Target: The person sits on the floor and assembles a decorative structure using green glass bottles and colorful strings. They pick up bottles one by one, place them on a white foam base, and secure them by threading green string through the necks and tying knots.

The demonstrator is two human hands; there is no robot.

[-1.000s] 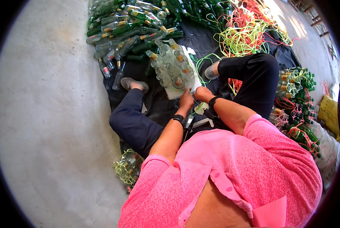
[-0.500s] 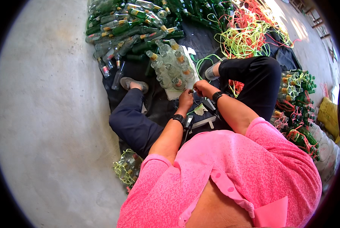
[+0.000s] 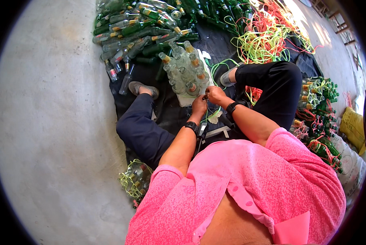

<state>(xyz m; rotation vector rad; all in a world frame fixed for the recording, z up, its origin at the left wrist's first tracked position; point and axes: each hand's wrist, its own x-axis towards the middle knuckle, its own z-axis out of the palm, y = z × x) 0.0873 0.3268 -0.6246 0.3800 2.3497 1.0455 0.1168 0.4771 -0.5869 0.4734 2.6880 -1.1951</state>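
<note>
A tight group of clear glass bottles (image 3: pixel 182 75) stands upright on a white board (image 3: pixel 187 101) between my feet. At the near right corner of this board, my left hand (image 3: pixel 199 105) and my right hand (image 3: pixel 215 94) meet fingertip to fingertip. Both are closed in a pinch. A thin green cord (image 3: pixel 208 111) runs down from between the fingers. Its exact path in the grip is hidden, and something small and dark shows there too. More green cord (image 3: pixel 219 64) trails along the board's right side. My wrists wear black bands with dark devices.
Many loose green and clear bottles (image 3: pixel 150 30) lie heaped on a black sheet (image 3: pixel 215 43) ahead. Tangled yellow-green and red cord (image 3: pixel 264 36) is piled at far right. Tied bottle bundles (image 3: pixel 317 114) stand right, near a yellow sack (image 3: pixel 353 127); another bundle (image 3: pixel 138 177) is at left.
My hands have drawn closer together, the right one shifting slightly left. The green cord below them shows more clearly. The bottles stand as before.
</note>
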